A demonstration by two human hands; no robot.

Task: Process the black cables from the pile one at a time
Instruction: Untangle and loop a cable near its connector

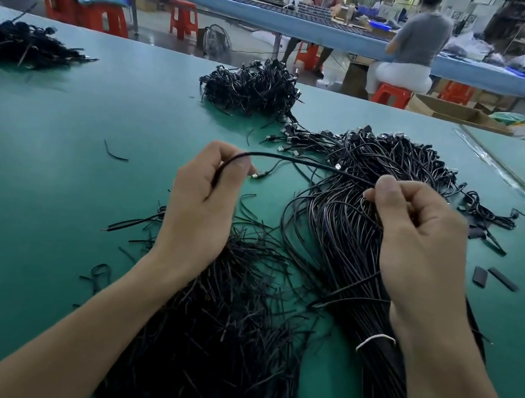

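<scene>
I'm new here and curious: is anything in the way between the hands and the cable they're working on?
Nothing visible. The left hand and right hand both hold one black cable, stretched between them over the tied bundle.

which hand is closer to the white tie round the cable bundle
Right. The right hand is just beyond the white tie, its wrist beside it; the left hand is farther off, to the tie's left. Both pinch one black cable.
</scene>
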